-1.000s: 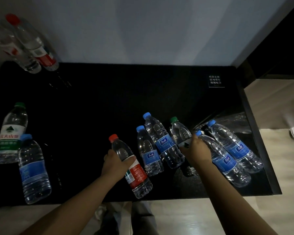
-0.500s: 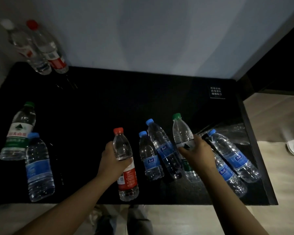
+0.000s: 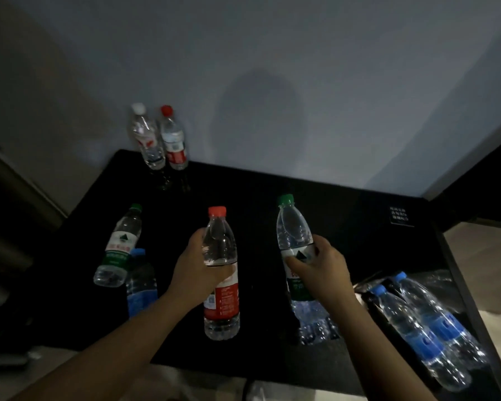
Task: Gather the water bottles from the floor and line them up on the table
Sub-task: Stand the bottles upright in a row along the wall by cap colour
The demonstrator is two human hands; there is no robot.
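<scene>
The red-capped bottle (image 3: 222,299) and green-capped bottle (image 3: 292,233) seem to hold water, so probably weighty, with thin walls that give and a slick skin; the waist looks the surest hold. The left hand (image 3: 197,270) wraps the red-capped one's middle and the right hand (image 3: 327,267) clasps the other's label band. Both bottles are upright over the black table (image 3: 344,221).

The left hand (image 3: 198,266) is gripping a red-cap bottle (image 3: 221,273) and the right hand (image 3: 324,270) is gripping a green-cap bottle (image 3: 294,241), both upright over the table (image 3: 344,221). A white-cap bottle (image 3: 145,137) and a second red bottle (image 3: 172,140) are standing at the far left corner. A green bottle (image 3: 120,247) and a blue bottle (image 3: 141,282) are sitting by the left edge, a blue pair (image 3: 411,328) at the near right corner
</scene>
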